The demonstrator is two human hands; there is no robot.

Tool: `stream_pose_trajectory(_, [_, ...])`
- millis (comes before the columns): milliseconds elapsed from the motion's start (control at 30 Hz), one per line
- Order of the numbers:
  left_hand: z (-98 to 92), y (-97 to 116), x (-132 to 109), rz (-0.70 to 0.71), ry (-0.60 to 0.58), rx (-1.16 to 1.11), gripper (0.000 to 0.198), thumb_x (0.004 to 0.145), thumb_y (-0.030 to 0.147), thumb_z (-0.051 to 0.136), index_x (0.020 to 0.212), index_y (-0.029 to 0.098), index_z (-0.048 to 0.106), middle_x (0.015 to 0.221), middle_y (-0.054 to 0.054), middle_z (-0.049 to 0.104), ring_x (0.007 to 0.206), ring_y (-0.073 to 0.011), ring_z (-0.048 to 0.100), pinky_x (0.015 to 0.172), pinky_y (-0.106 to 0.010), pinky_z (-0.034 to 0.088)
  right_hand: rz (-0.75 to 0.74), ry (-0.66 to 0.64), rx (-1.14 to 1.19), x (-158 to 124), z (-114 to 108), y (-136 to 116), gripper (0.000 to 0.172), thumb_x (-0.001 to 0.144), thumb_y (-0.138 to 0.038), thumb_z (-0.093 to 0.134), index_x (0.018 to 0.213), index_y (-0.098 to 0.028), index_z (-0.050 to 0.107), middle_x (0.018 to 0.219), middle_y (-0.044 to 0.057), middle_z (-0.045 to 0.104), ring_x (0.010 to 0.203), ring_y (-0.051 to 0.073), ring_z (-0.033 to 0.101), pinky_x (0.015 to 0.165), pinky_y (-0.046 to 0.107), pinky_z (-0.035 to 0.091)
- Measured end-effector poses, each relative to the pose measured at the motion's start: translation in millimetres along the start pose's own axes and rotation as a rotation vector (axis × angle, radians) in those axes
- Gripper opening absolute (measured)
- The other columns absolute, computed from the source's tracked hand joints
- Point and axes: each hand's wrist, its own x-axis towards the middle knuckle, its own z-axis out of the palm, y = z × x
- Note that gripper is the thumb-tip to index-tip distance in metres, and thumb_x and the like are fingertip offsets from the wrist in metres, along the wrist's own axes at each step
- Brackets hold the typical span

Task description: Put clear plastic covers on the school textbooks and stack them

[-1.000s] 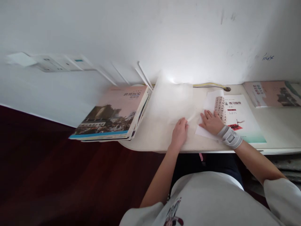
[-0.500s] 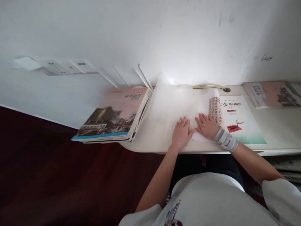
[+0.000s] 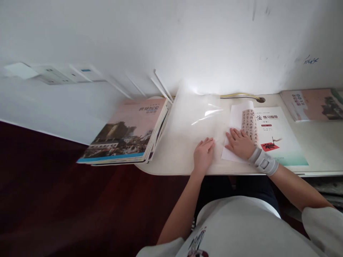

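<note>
A calligraphy exercise book (image 3: 288,137) lies on the white desk, its front cover printed with a red sheet and a brush. Along its left edge, a white flap (image 3: 235,116) with a strip of handwritten characters is folded over. My right hand (image 3: 241,144), with a grey wrist wrap, lies flat on that flap with its fingers stretched. Left of the book spreads a clear plastic film (image 3: 206,116) that catches bright reflections. My left hand (image 3: 204,154) is at its near right part, fingers drawn together and seemingly gripping the film; the thumb is hidden.
A stack of history books (image 3: 125,130) juts over the desk's left end. Another history book (image 3: 313,104) lies at the back right. Yellow and black cables (image 3: 241,95) run along the wall into a round desk hole (image 3: 261,100). Wall sockets (image 3: 64,75) sit at left.
My left hand has gone from flat and spread to fingers drawn together, slightly away from my right hand. The film shows new bright reflections. My right hand stays on the flap.
</note>
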Motion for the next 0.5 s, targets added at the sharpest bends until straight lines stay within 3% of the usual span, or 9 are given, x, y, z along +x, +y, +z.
stream_pose_trajectory(133, [0.2, 3, -1, 0.007, 0.097, -0.012, 0.031, 0.092, 0.029, 0.040, 0.101, 0.020, 0.068, 0.115, -0.005, 0.066, 0.121, -0.0208, 0.052, 0.105, -0.045, 0.036, 0.057, 0.015, -0.008, 0, 3, -8, 0.060, 0.094, -0.044, 0.030, 0.139, -0.006, 0.038, 0.144, 0.022, 0.033, 0.133, 0.033, 0.033, 0.107, 0.051, 0.026])
stream_pose_trajectory(367, [1.5, 12, 1, 0.011, 0.066, 0.168, 0.033, 0.091, 0.030, 0.041, 0.113, 0.020, 0.064, 0.130, -0.009, 0.056, 0.130, -0.0269, 0.040, 0.108, -0.052, 0.027, -0.018, -0.003, 0.056, -5, 2, -31, 0.059, 0.093, -0.038, 0.034, 0.136, 0.001, 0.039, 0.144, 0.021, 0.035, 0.134, 0.027, 0.033, 0.110, 0.039, 0.027])
stream_pose_trajectory(433, [-3.5, 17, -7, 0.105, 0.091, 0.183, 0.032, 0.090, 0.030, 0.044, 0.111, 0.018, 0.064, 0.128, -0.011, 0.058, 0.127, -0.0278, 0.044, 0.107, -0.051, 0.030, -0.037, -0.010, 0.067, -6, 0, -32, 0.055, 0.092, -0.034, 0.035, 0.135, 0.002, 0.041, 0.142, 0.021, 0.037, 0.134, 0.027, 0.034, 0.110, 0.039, 0.029])
stream_pose_trajectory(500, [-7.4, 25, -21, 0.281, 0.101, 0.147, 0.026, 0.090, 0.027, 0.046, 0.100, 0.017, 0.068, 0.113, -0.011, 0.067, 0.114, -0.0235, 0.057, 0.103, -0.045, 0.037, -0.062, -0.016, 0.077, -6, -2, -29, 0.053, 0.091, -0.028, 0.036, 0.134, 0.003, 0.041, 0.142, 0.022, 0.038, 0.133, 0.028, 0.035, 0.109, 0.039, 0.031])
